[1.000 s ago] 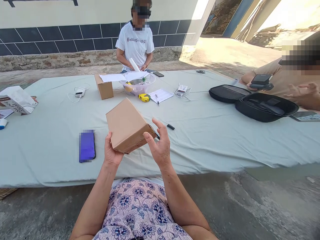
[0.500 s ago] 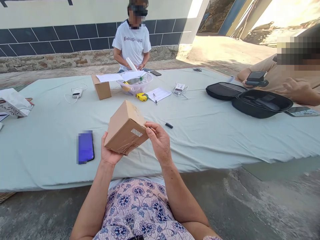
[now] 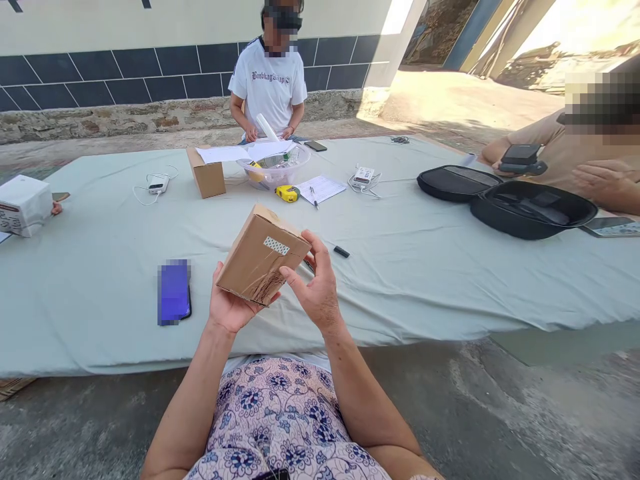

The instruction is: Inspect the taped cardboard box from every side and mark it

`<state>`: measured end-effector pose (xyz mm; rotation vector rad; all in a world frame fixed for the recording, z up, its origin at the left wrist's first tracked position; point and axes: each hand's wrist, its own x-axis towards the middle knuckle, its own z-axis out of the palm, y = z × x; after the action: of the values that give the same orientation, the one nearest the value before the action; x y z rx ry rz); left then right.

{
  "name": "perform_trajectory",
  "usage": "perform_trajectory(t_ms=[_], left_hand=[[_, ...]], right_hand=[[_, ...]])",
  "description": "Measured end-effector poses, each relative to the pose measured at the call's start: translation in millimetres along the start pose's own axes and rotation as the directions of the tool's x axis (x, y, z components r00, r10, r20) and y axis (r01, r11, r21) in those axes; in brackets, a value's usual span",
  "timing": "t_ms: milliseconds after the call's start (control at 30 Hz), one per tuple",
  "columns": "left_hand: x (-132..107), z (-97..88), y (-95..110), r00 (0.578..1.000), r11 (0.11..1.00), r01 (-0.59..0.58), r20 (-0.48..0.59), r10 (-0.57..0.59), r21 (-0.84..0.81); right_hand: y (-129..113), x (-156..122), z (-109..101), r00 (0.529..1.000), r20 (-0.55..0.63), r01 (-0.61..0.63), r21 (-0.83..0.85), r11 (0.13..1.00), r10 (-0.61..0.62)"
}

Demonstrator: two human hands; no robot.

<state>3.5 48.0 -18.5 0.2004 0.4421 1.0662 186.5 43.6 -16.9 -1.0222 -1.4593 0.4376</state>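
A small brown cardboard box (image 3: 260,260) is held tilted above the table in front of me. Its near side bears a white patterned sticker (image 3: 277,246) and dark scrawled lines or creases near the bottom edge. My left hand (image 3: 227,308) cradles the box from below and the left, its fingers partly hidden behind it. At the right edge, my right hand (image 3: 321,290) is closed round the box, thumb against the near face. A slim dark thing shows between its fingers, too covered to name. Just beyond lies a black cap-like piece (image 3: 341,251).
A phone (image 3: 175,292) lies to the left. Farther back are another cardboard box (image 3: 210,180), a plastic basin (image 3: 275,175), a yellow tape measure (image 3: 287,193), paper with a pen and an open black case (image 3: 530,227). People sit across and at right; a hand holds a white box (image 3: 30,203) at left.
The cardboard box has turned so its stickered side faces me more. My right hand has shifted along its edge, thumb lower on that side. At left, the white box has been turned.
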Motion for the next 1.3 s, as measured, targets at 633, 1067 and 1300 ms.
perform_trajectory(t_ms=[633,1067,1300], left_hand=[[4,-7.4,-12,1.0,0.999,0.005,0.021,-0.005,0.04],[6,-12.6,-10,0.996,0.991,-0.078,-0.035,0.082,0.11],[4,-7.1,-10,0.86,0.866,-0.435,-0.17,0.481,0.246]], right_hand=[[-4,-1,-3,0.989,0.064,0.138,-0.023,0.99,-0.137],[-19,4,-13,0.982,-0.113,0.155,0.006,0.988,-0.153],[-14,3,-10,0.987,-0.161,0.023,0.091,0.996,-0.009]])
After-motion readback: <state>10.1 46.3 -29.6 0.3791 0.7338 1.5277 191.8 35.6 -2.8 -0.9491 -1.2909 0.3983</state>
